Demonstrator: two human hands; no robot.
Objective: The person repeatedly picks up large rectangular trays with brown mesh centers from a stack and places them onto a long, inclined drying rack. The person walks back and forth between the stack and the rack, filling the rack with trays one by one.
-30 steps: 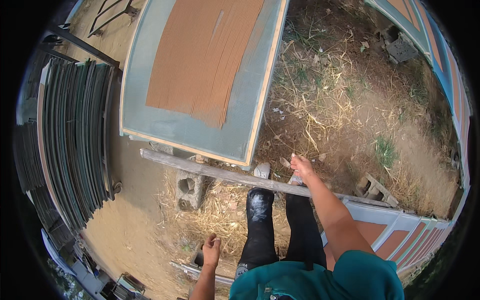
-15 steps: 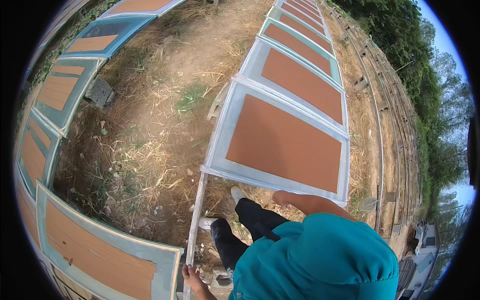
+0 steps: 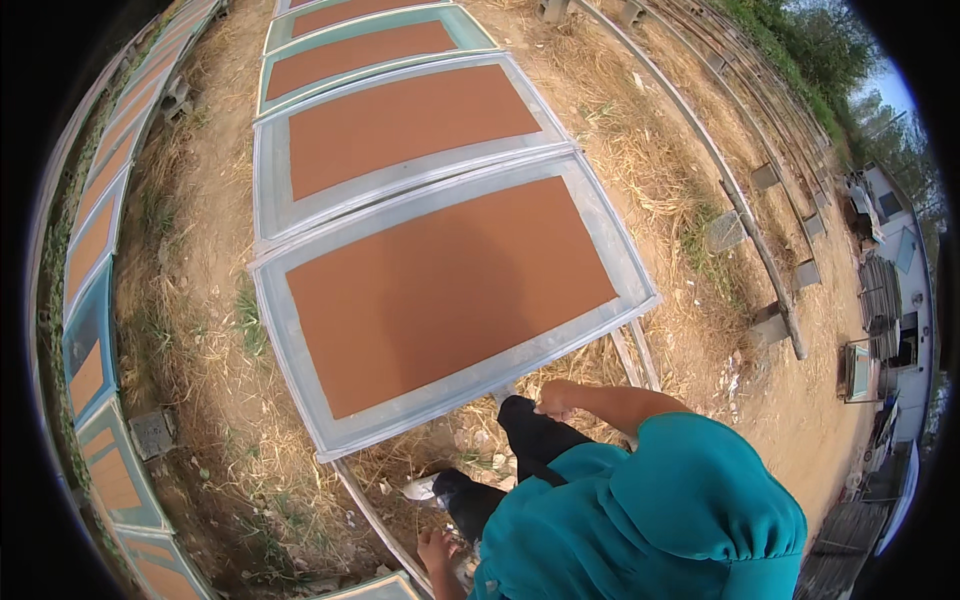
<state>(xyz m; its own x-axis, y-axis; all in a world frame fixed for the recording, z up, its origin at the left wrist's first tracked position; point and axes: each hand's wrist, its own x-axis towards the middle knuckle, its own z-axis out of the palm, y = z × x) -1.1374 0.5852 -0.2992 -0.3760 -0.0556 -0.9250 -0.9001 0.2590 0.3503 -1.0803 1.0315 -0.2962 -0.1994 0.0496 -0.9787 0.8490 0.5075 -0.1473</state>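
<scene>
- Reddish-brown, flat rectangular sheet (image 3: 450,290) lies on a pale, rectangular mesh frame (image 3: 604,230), ahead of the person and up and to the left of both hands; a dark shadow falls across its middle.
- Its long axis runs crosswise, climbing from lower left to upper right in the view, roughly along the frame's near edge.
- The right hand (image 3: 553,398) is the nearer one: it hangs just below that near edge, right of the edge's middle, with a gap between hand and frame. Its fingers look curled in, and no object shows in them; how tightly they are bent I cannot tell.
- The left hand (image 3: 435,550) is lower, well apart from the frame, beyond its near left corner. Its fingers look partly bent; whether they hold anything I cannot tell.
- A thin, weathered wooden pole (image 3: 365,505) comes out from under that corner and runs down close to the left hand; contact is unclear.
- Directly beyond the nearest frame, a second reddish-brown rectangular sheet (image 3: 410,130) lies on its own pale mesh frame, its long axis running much the same way.
</scene>
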